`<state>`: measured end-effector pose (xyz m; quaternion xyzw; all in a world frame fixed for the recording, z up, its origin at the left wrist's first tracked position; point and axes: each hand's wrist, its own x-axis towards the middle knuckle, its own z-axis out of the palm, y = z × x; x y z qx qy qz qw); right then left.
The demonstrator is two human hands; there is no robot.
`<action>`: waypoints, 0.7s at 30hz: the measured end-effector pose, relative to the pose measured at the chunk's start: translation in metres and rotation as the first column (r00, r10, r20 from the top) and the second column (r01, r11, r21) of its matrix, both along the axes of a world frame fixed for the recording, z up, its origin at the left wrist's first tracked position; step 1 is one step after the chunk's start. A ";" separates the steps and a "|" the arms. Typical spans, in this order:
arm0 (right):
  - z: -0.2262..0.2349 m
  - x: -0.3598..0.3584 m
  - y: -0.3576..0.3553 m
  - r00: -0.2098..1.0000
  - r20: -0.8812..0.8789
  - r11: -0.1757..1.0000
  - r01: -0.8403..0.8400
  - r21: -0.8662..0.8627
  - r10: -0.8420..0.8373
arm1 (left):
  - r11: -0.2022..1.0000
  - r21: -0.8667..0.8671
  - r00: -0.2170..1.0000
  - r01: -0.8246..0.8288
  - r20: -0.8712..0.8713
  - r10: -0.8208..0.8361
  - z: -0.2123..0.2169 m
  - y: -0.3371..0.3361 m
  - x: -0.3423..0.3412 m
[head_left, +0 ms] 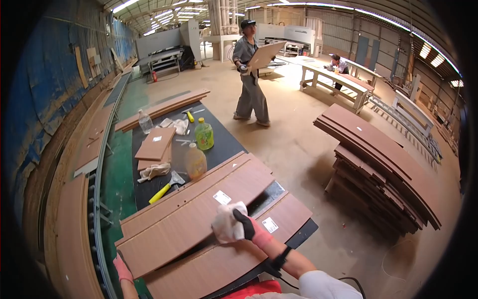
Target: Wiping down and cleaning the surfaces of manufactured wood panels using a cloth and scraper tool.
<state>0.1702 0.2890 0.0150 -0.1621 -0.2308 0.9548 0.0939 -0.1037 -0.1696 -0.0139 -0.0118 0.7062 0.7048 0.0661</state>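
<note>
My right hand [248,226], in a pink and black glove, is closed round a crumpled white cloth [228,219] and presses it near the front edge of a long brown wooden board [184,224]. My left hand [122,269], in a pink glove, grips that board's near left corner; some of its fingers are hidden. A white label [221,198] is stuck on the board. Nearer to me lies a second board [214,266] with its own label [270,224]. Both rest at a slant on a black-topped table [226,138].
On the table are a yellow-handled scraper [162,192], bottles including a green one [204,134], rags [154,172], a hammer [189,116] and small panels [156,143]. A roller conveyor [97,219] runs left; stacked boards [368,144] stand right. A co-worker [251,74] carries a panel ahead.
</note>
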 end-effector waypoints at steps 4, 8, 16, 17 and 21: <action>0.003 -0.037 0.018 0.995 0.101 0.985 -0.013 0.175 -0.005 | 0.989 -0.143 1.000 0.028 -0.005 -0.029 0.011 0.020 -0.046; 0.039 0.020 0.014 0.979 0.193 0.703 -0.187 0.686 0.072 | 0.539 -0.823 0.945 -0.180 -0.296 -0.137 0.030 0.022 -0.071; 0.013 0.213 -0.039 0.819 0.268 0.861 0.496 0.111 -0.507 | 0.786 -0.569 0.748 0.244 -0.406 -0.526 0.045 0.144 0.105; 0.026 0.227 -0.036 0.812 0.193 0.834 0.545 0.084 -0.550 | 0.717 -0.605 0.696 0.347 -0.346 -0.629 0.048 0.171 0.133; 0.036 0.260 -0.010 0.636 0.011 0.630 0.762 0.150 -0.772 | 0.498 -0.813 0.506 0.301 -0.307 -0.806 0.005 0.256 0.185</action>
